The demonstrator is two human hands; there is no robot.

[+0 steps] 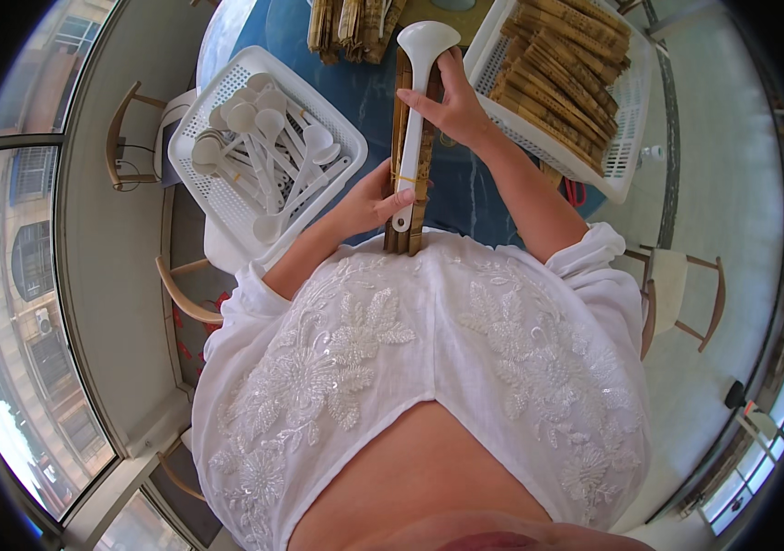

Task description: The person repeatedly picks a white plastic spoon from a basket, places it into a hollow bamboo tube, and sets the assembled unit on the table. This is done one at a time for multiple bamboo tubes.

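Observation:
A white plastic ladle point(428, 40) lies lengthwise along a narrow bundle of flat brown strips with dark markings point(401, 241), bowl end away from me. A thin yellowish band crosses the ladle's handle and the bundle. My left hand point(367, 204) is closed around the lower part, its thumb pressing on the handle near the hole at its end. Higher up, my right hand point(454, 108) grips from the right, thumb on the handle below the bowl; its other fingers are partly hidden. The bundle's near end meets my white shirt.
A white perforated basket point(192, 188) at left holds several white ladles point(270, 124). Another white basket point(635, 138) at right is heaped with brown strips point(557, 92). More brown bundles point(351, 28) lie at the far side of the blue table point(282, 41). Chairs point(686, 292) stand around.

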